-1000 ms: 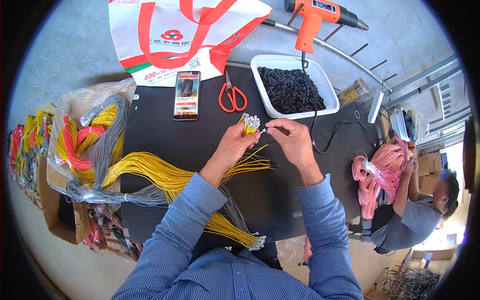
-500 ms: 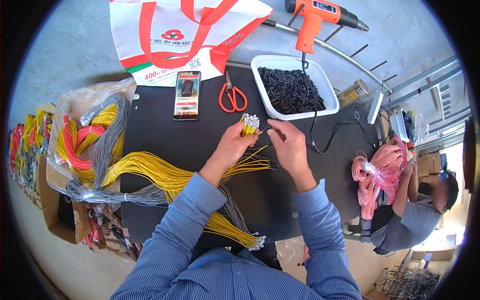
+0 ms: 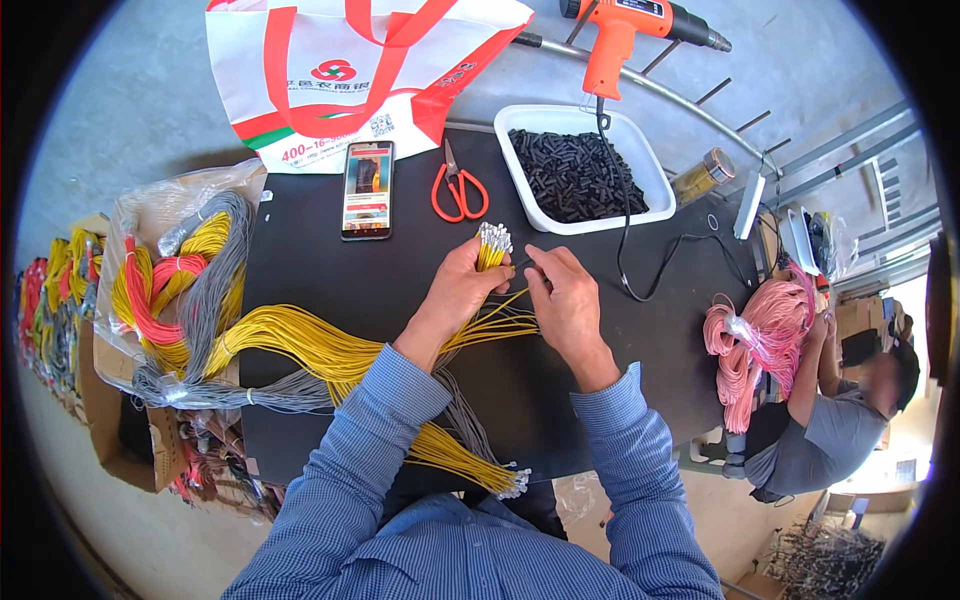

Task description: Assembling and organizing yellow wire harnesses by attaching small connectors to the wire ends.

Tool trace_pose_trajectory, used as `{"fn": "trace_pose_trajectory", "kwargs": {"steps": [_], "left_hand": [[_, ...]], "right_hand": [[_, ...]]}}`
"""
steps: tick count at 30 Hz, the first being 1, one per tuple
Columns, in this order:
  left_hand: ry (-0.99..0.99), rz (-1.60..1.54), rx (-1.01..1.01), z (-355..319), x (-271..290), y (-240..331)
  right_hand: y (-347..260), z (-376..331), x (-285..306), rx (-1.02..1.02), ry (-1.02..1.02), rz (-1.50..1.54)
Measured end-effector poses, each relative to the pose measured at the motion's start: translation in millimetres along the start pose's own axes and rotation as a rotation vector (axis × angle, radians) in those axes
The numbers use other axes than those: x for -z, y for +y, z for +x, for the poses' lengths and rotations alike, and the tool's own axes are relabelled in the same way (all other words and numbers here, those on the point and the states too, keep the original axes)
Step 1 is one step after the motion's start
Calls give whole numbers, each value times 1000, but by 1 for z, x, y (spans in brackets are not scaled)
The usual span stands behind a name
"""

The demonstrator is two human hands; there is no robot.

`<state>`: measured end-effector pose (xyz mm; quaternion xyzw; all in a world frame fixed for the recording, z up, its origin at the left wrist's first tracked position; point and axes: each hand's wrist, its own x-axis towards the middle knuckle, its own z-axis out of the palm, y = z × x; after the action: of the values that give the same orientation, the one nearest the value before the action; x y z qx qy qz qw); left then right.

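Observation:
My left hand [image 3: 458, 292] is closed around a bunch of yellow wires [image 3: 493, 252], whose silvery-white ends stick up above the fist. Close beside it on the right, my right hand [image 3: 566, 302] pinches a short black tube [image 3: 523, 265] between thumb and forefinger. The fingers partly cover the tube, and I cannot tell whether a wire runs inside it. Below the hands a long hank of yellow wires [image 3: 290, 332] lies across the black table, over a bundle of grey wires [image 3: 295, 392].
Behind the hands are a phone [image 3: 368, 195], red-handled scissors [image 3: 459, 190] and a white tub [image 3: 652, 172] of short black tubes. An orange heat gun [image 3: 612, 55] hangs above, its cord crossing the tub. Pink wires [image 3: 770, 320] lie at right, near another person [image 3: 825, 435]. A bag [image 3: 420, 120] stands behind.
My right hand has come slightly left, bringing the black tube closer to the bunch in my left hand. The whole view has shifted a little.

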<state>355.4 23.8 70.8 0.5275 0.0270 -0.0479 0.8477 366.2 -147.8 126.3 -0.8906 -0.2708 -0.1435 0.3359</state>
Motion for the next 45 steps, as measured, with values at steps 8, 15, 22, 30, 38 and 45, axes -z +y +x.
{"fn": "trace_pose_trajectory", "kwargs": {"steps": [8, 15, 22, 30, 38, 45], "left_hand": [[2, -59, -3, 0, -1, -1], [-11, -82, 10, 1, 0, -1], [-39, -30, -1, 0, 0, -1], [-49, -40, 2, -1, 2, 0], [-87, -75, 4, -2, 3, 1], [-50, -189, 61, -2, 0, 0]], "right_hand": [[0, -1, 3, -76, 63, 107], [0, -2, 6, -89, 44, 118], [0, 6, 6, -67, 8, 75], [11, -5, 33, -128, -305, -172], [24, -14, 55, -998, 136, 1386], [12, -39, 56, -829, 74, 1529]]}}
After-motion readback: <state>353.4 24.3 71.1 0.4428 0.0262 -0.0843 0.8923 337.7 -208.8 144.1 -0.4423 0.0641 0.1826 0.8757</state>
